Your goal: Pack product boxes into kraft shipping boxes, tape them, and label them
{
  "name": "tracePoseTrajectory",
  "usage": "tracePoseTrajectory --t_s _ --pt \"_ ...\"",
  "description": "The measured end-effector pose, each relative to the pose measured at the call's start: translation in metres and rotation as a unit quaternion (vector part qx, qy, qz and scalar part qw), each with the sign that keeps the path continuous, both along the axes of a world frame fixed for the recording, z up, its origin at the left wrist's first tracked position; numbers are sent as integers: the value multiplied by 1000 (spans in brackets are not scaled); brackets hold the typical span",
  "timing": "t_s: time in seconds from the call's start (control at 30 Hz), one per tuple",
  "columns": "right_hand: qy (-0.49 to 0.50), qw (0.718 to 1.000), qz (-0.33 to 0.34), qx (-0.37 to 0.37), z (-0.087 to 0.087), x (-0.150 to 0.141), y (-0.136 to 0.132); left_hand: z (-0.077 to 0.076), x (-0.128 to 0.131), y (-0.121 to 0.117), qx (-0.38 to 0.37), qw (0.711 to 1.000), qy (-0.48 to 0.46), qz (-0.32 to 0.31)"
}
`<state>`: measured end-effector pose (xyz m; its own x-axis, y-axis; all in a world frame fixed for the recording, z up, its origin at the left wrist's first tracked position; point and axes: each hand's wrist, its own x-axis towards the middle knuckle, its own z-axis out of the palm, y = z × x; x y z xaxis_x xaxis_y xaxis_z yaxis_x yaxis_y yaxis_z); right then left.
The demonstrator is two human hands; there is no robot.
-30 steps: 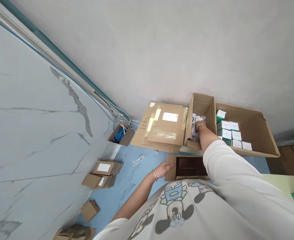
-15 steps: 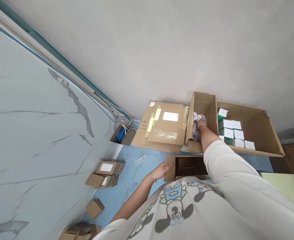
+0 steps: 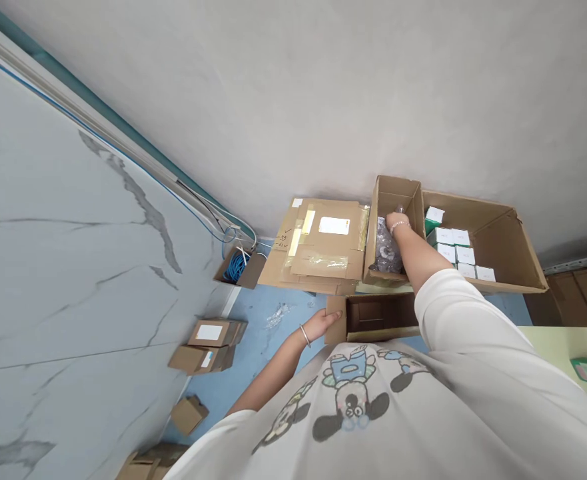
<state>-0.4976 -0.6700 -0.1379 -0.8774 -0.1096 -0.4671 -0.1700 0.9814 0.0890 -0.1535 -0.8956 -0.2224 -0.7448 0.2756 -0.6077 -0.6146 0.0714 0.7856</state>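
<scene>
My left hand (image 3: 323, 323) rests on the left flap of a small open cardboard box (image 3: 378, 317) held in front of my body, fingers laid against the cardboard. My right hand (image 3: 392, 222) reaches down into a tall narrow carton (image 3: 393, 190) full of clear plastic-bagged items (image 3: 386, 247). The fingers are buried among the bags, so their grip is hidden. Both wrists wear thin bracelets.
A wide carton (image 3: 513, 253) with several white-and-green small boxes (image 3: 456, 243) stands to the right. Flattened taped cardboard (image 3: 318, 247) lies to the left. Small brown boxes (image 3: 208, 343) and a box of blue cable (image 3: 236, 267) sit on the blue floor by the marble-look wall. A pale green tabletop (image 3: 563, 347) is at the right.
My right hand has pushed farther and deeper into the narrow carton. The view has shifted slightly; my left hand stays on the small box's flap.
</scene>
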Motion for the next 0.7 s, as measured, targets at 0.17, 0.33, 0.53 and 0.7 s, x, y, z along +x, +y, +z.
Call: tracePoseTrajectory --t_s 0.17,0.33,0.53,0.7 --pt "106 990 90 -4 51 1 -4 6 -5 1 -6 1000 15 -4" --pt "171 960 99 -200 88 19 22 9 -11 7 8 1000 9 16" --pt "268 873 56 -404 126 51 104 17 -24 18 -14 1000 15 -19" --pt "394 793 34 -463 116 174 172 38 -46 39 -22 995 33 -92"
